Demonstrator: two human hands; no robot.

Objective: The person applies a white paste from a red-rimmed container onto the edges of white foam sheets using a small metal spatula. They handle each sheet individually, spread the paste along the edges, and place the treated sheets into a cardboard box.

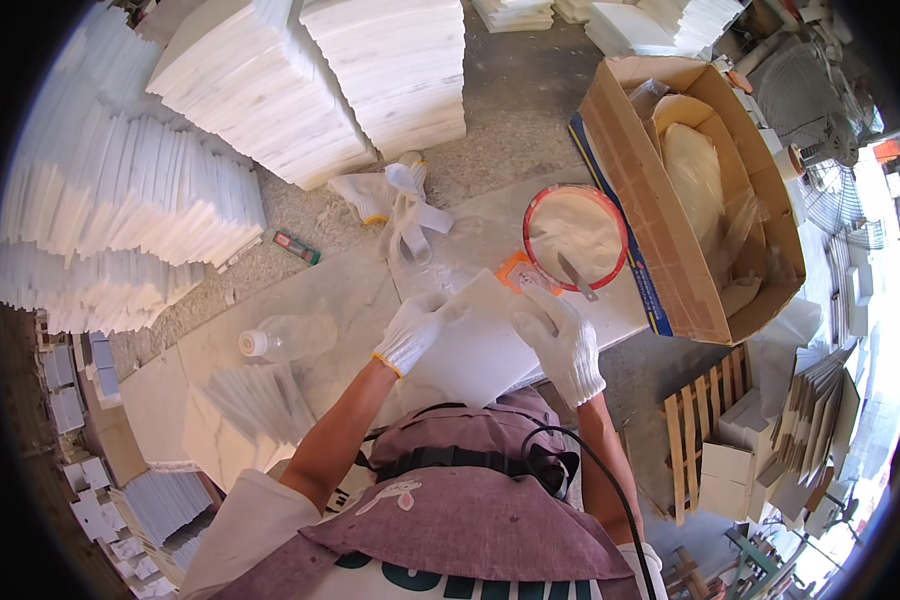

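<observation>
While crowded by tile stacks [260, 90] and cardboard box [670, 180], marble slab [340, 300] bare at left edge; white tile [475, 350] at near edge, gripped by left hand [415, 330], right hand [560, 340]; red bowl [575, 235] beyond.

The bench [370, 300] is a pale stone slab with grey veins. On it lies a white tile [480, 350], in front of the person, and both gloved hands rest on this tile. Beside its far corner stands a red-rimmed bowl [574, 236] of white paste, with a scraper [577, 277] leaning in it. An orange card [518, 270] lies under the bowl's near edge. A clear plastic bottle [288, 337] lies on its side at the left. Near it is a fan of thin white tiles [255, 400]. White gloves and cloth strips [395, 205] lie at the far edge. A cardboard box [690, 200] sits at the right end.
</observation>
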